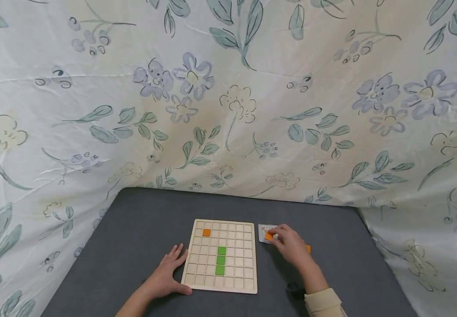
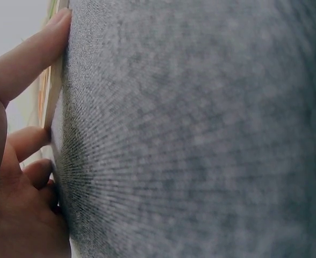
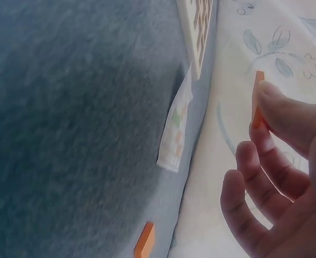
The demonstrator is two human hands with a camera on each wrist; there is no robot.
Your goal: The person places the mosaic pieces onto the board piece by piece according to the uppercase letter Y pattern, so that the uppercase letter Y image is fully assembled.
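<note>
A square wooden grid board (image 1: pixel 240 242) lies on the dark table, with an orange tile (image 1: pixel 206 232) in its upper left and three green tiles (image 1: pixel 220 259) in a column near the middle. Along its left edge rests my left hand (image 1: pixel 167 274), thumb and fingers spread; in the left wrist view fingertips touch the board's side (image 2: pixel 52 97). Between thumb and index finger, my right hand (image 1: pixel 292 245) pinches an orange tile (image 3: pixel 257 102), held above a small printed card (image 3: pixel 173 137). The right hand partly covers that card in the head view.
Another orange tile (image 3: pixel 144 242) lies on the table, partly hidden behind the right hand in the head view. A black object (image 1: pixel 295 290) is beside the right wrist. Floral cloth (image 1: pixel 236 132) hangs behind and at both sides of the table (image 1: pixel 153 211).
</note>
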